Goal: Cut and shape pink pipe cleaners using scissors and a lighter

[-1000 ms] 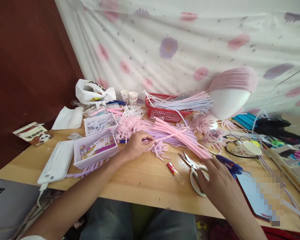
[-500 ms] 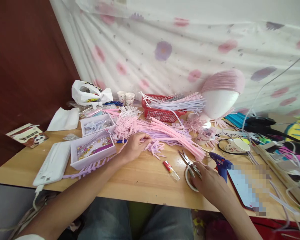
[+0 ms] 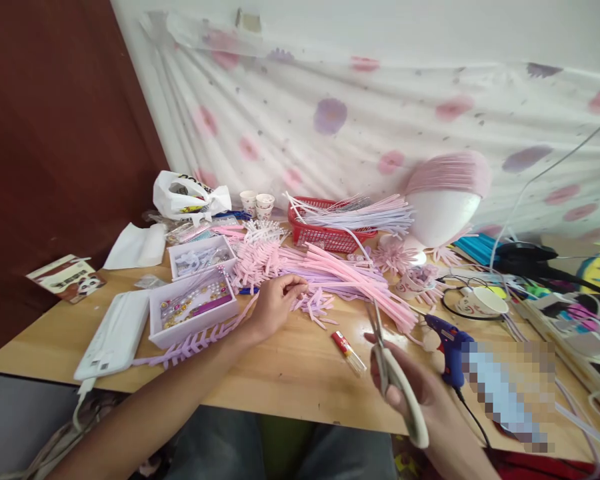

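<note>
A pair of scissors (image 3: 391,373) with pale handles is in my right hand (image 3: 420,390), lifted above the table's front right, blades pointing away from me. The fingers wrap around the handles. My left hand (image 3: 275,303) is closed in a pinch beside a small heap of short purple and pink fuzzy stem pieces (image 3: 316,307); what its fingertips hold, if anything, is too small to make out. A purple fuzzy stem with short side branches (image 3: 195,343) lies left of that wrist. Long pink fuzzy stems (image 3: 360,283) lie in a bundle behind both hands.
A small red-capped clear container (image 3: 349,353) lies between the hands. A blue glue gun (image 3: 450,343) and a blurred-out phone stand right. White boxes (image 3: 193,333) of beads and a white power bank (image 3: 113,333) are left. Behind are a red basket (image 3: 325,239) and a foam head (image 3: 437,213).
My right hand has picked the scissors up off the table and turned them upright. My left hand stays by the short pieces. The view has shifted slightly.
</note>
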A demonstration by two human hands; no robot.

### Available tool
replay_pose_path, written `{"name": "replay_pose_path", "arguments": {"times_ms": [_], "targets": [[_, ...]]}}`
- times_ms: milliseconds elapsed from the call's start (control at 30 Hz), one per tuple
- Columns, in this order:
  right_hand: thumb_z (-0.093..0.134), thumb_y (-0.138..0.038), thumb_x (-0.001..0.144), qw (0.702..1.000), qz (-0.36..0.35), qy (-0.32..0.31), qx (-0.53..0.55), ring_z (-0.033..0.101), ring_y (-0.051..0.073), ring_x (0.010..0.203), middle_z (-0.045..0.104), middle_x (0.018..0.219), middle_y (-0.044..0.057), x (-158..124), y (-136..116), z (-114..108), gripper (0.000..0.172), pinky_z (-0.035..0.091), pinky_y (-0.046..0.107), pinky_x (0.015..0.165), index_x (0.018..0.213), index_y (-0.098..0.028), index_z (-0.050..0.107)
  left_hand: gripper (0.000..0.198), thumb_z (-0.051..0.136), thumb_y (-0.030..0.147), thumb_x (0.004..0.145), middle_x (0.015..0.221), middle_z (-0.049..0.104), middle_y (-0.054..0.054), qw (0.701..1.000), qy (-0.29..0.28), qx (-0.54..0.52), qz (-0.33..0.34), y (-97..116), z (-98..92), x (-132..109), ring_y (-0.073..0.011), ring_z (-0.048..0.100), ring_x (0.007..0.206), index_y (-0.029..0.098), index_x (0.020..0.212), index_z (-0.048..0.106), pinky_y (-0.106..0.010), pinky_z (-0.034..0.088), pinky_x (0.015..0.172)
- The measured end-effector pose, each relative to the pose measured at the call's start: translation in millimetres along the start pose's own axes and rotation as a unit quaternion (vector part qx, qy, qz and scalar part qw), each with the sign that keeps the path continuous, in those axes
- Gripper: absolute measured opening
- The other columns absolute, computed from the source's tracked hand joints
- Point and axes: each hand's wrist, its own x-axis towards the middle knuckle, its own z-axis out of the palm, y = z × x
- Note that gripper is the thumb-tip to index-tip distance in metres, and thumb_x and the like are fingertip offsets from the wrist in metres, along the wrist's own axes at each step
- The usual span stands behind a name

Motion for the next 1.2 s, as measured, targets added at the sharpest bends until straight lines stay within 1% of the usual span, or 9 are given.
{"name": "replay_pose_path", "arguments": {"times_ms": [67,200,267,367,467,600,800,967,1200], "targets": [[0.076,-0.063,0.067,1.000,0.002,-0.016,0.010,0.059,0.022,0.071,0.062,0.080,0.005,-3,-1,23,0.067,0.048,0.030,0.059,0.119,-0.023,0.064,0.017,0.063,0.032,0.086,0.069,0.067,-0.001,1.000,0.005,-0.006,-0.005,3,0.1,-2,-0.0140,0.059,0.064,0.016,0.081,0.070,-0.023,0.043,0.063],[0.068,-0.064,0.076,0.999,0.035,-0.012,0.025,0.054,0.019,0.071,0.057,0.078,0.002,1,-7,60,0.052,0.045,0.029,0.063,0.107,-0.023,0.063,0.017,0.062,0.031,0.087,0.065,0.064,0.001,1.000,0.003,-0.007,0.001,10,0.3,-6,-0.0128,0.057,0.059,0.016,0.082,0.069,-0.023,0.043,0.059],[0.071,-0.061,0.075,0.999,0.041,-0.026,0.011,0.048,0.017,0.067,0.051,0.072,-0.001,11,-11,73,0.046,0.040,0.026,0.060,0.099,-0.022,0.060,0.017,0.061,0.030,0.087,0.066,0.064,0.001,1.000,-0.001,0.007,0.012,13,1.8,-9,-0.0124,0.056,0.059,0.016,0.082,0.068,-0.023,0.043,0.059],[0.073,-0.051,0.077,1.000,0.022,-0.002,-0.010,0.044,0.015,0.066,0.048,0.070,-0.003,32,-14,85,0.039,0.036,0.026,0.060,0.098,-0.021,0.059,0.014,0.060,0.026,0.089,0.068,0.066,0.001,0.999,-0.007,0.031,0.034,18,5.4,-12,-0.0123,0.059,0.061,0.016,0.082,0.068,-0.022,0.044,0.061],[0.073,-0.045,0.077,1.000,0.005,0.004,-0.009,0.042,0.015,0.065,0.050,0.070,-0.003,49,-12,91,0.038,0.034,0.026,0.060,0.102,-0.020,0.061,0.011,0.059,0.021,0.089,0.072,0.069,0.001,0.997,-0.019,0.052,0.056,18,8.2,-14,-0.0121,0.061,0.063,0.017,0.084,0.068,-0.022,0.045,0.063],[0.074,-0.040,0.075,1.000,0.004,-0.006,-0.008,0.041,0.014,0.062,0.049,0.065,-0.005,59,-6,97,0.037,0.033,0.026,0.059,0.102,-0.018,0.062,0.013,0.057,0.018,0.090,0.072,0.069,0.001,0.993,-0.035,0.081,0.074,14,8.5,-15,-0.0123,0.063,0.064,0.018,0.084,0.068,-0.022,0.046,0.065],[0.074,-0.037,0.072,0.999,-0.008,0.028,0.028,0.051,0.016,0.065,0.061,0.074,0.000,65,-1,103,0.035,0.040,0.028,0.063,0.098,-0.018,0.062,0.014,0.056,0.018,0.091,0.077,0.072,-0.001,0.990,-0.055,0.112,0.070,10,9.2,-17,-0.0131,0.064,0.067,0.018,0.084,0.068,-0.022,0.045,0.066],[0.072,-0.033,0.071,0.999,-0.005,0.034,0.034,0.051,0.016,0.065,0.060,0.070,-0.001,65,0,103,0.031,0.040,0.027,0.062,0.096,-0.017,0.064,0.016,0.055,0.019,0.092,0.078,0.072,-0.001,0.985,-0.070,0.138,0.071,9,8.8,-17,-0.0132,0.063,0.069,0.018,0.084,0.068,-0.023,0.043,0.068],[0.067,-0.030,0.072,0.998,0.004,0.032,0.047,0.041,0.013,0.059,0.050,0.064,-0.004,63,-5,104,0.025,0.033,0.024,0.055,0.091,-0.015,0.065,0.016,0.055,0.016,0.091,0.078,0.072,0.000,0.983,-0.078,0.145,0.080,8,7.8,-14,-0.0121,0.062,0.068,0.018,0.084,0.069,-0.022,0.042,0.068]]}}
